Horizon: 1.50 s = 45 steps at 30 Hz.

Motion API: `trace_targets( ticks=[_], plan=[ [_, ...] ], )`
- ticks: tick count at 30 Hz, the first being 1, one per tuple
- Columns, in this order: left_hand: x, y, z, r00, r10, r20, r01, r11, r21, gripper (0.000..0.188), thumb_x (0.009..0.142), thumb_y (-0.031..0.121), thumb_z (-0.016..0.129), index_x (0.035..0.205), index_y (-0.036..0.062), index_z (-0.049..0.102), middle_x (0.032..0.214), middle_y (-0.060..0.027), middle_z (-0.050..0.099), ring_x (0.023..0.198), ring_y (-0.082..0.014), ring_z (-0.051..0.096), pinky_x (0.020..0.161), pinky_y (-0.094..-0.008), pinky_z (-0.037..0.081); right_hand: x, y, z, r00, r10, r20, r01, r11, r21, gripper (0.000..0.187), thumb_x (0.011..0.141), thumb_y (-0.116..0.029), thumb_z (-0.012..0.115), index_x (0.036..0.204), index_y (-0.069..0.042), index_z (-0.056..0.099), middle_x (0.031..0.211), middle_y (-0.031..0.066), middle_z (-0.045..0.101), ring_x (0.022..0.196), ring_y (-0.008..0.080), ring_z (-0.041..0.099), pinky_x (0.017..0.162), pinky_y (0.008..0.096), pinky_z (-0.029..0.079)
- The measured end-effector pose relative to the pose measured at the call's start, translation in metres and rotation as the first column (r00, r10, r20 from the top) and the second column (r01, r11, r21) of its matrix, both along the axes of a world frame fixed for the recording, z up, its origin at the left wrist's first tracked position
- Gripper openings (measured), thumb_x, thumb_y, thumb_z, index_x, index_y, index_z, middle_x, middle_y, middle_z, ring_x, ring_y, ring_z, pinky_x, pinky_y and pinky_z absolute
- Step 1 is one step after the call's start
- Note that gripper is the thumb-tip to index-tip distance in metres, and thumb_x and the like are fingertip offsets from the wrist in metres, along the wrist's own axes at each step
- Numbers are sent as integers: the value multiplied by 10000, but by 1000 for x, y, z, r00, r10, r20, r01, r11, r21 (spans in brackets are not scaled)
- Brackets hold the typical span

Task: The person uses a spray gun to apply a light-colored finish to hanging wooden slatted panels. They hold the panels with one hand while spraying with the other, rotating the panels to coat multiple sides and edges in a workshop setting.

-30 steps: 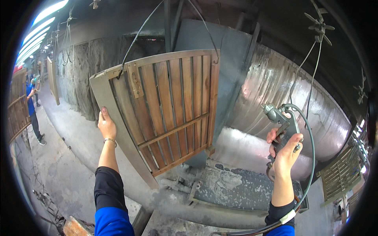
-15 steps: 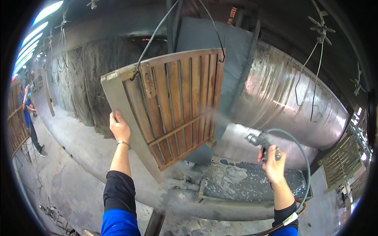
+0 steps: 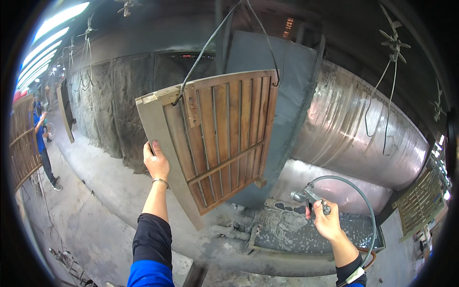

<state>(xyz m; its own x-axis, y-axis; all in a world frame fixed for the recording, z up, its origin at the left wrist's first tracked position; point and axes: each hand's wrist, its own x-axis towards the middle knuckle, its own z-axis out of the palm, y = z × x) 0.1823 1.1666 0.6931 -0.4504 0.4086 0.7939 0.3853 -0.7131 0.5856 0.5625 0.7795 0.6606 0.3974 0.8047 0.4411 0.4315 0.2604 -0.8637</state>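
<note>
A slatted wooden panel [image 3: 233, 124], brown with a pale side post, hangs from bent wire hooks [image 3: 205, 46] at its top edge. My left hand [image 3: 157, 162] is closed on the outer edge of that post, thumb on the near face and the other fingers partly hidden. To the right of the panel, my right hand [image 3: 326, 221] is wrapped round a metal spray gun [image 3: 300, 196], apart from the wood. The gun's nozzle points left toward the panel, and a grey hose [image 3: 359, 191] loops from it down along my right forearm.
Behind the panel stands a large curved metal sheet [image 3: 356, 124], with a trough [image 3: 315, 244] of grey, frothy liquid below it. Empty wire hooks [image 3: 393, 91] hang at upper right. Another slatted panel [image 3: 420, 201] is at far right. A person in blue [image 3: 44, 148] stands at far left near more panels.
The spray gun has moved lower and left, its nozzle now turned more toward the panel. The mist near the panel's right side has thinned. My left hand keeps its hold on the post.
</note>
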Motion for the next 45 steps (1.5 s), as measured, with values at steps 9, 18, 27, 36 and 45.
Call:
trace_targets(
  ticks=[9, 18, 27, 36, 45],
  plan=[
    [3, -4, 3, 1000, 24, 7, -24, 999, 29, 675, 1067, 588, 477, 1199, -55, 633, 1092, -258, 695, 1031, -427, 671, 920, -448, 505, -9, -5, 55, 992, 87, -92, -18, 813, 581, 857, 986, -713, 493, 1401, 33, 573, 790, 73, 650, 689, 117, 610, 469, 201, 353],
    [4, -9, 0, 1000, 4, 11, -4, 1000, 11, 675, 1063, 596, 478, 1181, -51, 632, 1103, -255, 683, 1033, -441, 658, 907, -453, 502, -14, -4, 3, 993, 95, 66, -100, 993, 69, 568, 1064, -422, 621, 1337, 76, 649, 776, 26, 655, 713, 108, 603, 681, 285, 525],
    [2, -1, -4, 1000, 7, 21, -7, 1000, -8, 682, 1061, 595, 478, 1199, -57, 627, 1130, -264, 675, 1049, -461, 647, 919, -474, 495, -39, -15, 52, 992, 51, 118, -93, 920, 381, 889, 978, -732, 475, 1381, 53, 580, 791, 81, 644, 669, 103, 586, 455, 208, 346],
    [1, 1, -4, 1000, 9, 20, -9, 1000, -1, 699, 1058, 598, 479, 1210, -68, 625, 1142, -274, 673, 1067, -469, 646, 928, -477, 495, -51, 0, 31, 982, 167, 92, -185, 947, 261, 729, 1006, -557, 629, 1337, 92, 643, 820, 71, 682, 706, 129, 617, 649, 298, 534],
    [-7, 14, -1, 1000, 17, 7, -17, 1000, -13, 711, 1060, 598, 479, 1213, -80, 633, 1134, -284, 691, 1067, -462, 666, 930, -463, 506, -54, 5, 17, 954, 298, 24, -298, 943, 147, 779, 999, -597, 610, 1347, 100, 630, 818, 76, 681, 712, 118, 611, 613, 261, 499]
  ],
)
